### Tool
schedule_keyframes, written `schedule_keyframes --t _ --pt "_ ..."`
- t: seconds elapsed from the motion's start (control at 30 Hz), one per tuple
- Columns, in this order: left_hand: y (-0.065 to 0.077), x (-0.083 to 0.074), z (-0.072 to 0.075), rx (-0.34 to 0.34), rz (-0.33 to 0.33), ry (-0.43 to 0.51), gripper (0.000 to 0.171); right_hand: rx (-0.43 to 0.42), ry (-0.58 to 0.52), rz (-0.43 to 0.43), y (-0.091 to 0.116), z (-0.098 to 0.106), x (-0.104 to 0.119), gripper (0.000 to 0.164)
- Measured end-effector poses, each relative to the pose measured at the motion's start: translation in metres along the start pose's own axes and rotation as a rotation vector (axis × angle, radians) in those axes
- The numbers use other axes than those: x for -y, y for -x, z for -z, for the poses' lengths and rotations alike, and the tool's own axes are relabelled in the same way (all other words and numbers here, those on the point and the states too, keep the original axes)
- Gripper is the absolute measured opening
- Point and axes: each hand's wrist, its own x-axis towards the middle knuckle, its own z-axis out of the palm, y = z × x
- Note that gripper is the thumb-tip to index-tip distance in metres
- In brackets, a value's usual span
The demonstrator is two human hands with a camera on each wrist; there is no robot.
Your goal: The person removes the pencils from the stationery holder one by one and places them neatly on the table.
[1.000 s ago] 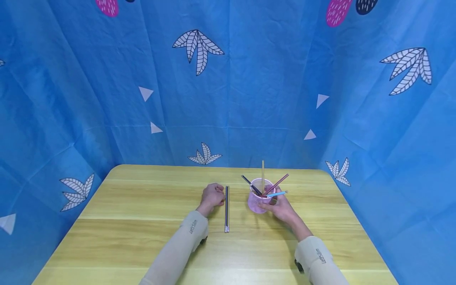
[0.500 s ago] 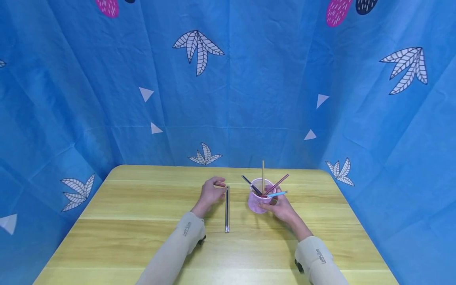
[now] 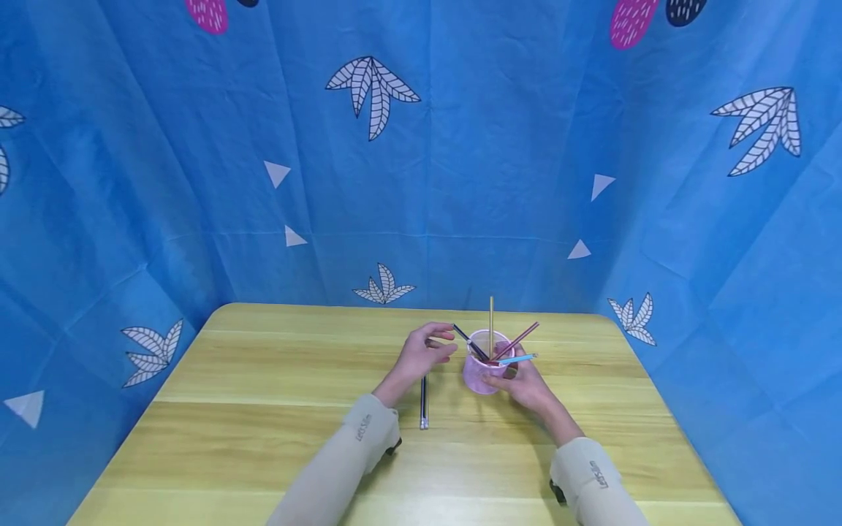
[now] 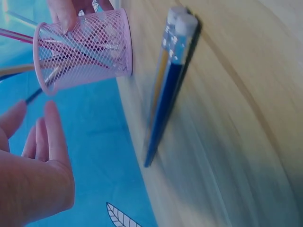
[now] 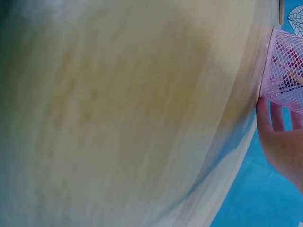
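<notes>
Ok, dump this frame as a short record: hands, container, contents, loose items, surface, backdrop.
left_hand: left hand, fingers apart, near dark pencil; touch unclear
right_hand: right hand, gripping pink mesh pencil cup
container_pose: upright
contents: dark pencil, gold pencil, dark-red pencil, light-blue pencil; maybe more
loose: navy pencil, yellowish pencil, side by side, eraser ends toward person
surface: wood-grain table
backdrop: blue leaf-print cloth
</notes>
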Motion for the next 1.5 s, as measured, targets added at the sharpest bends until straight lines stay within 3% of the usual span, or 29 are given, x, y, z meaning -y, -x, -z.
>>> schedule_keyframes --t 0.47,0.83,1.5 --pt "-0.007 -0.003 -0.023 -0.038 -0.014 0.026 0.028 0.001 -0.035 0.037 -0.002 0.0 -0.003 0.075" --pt "-0.01 -0.003 -0.033 -0.061 -0.015 0.001 0.017 -0.01 -0.04 0.044 -0.002 0.0 -0.004 0.075" --pt "-0.009 -0.002 -0.034 -0.11 -0.034 -0.001 0.014 -0.011 -0.017 0.019 -0.001 -0.001 -0.004 0.075"
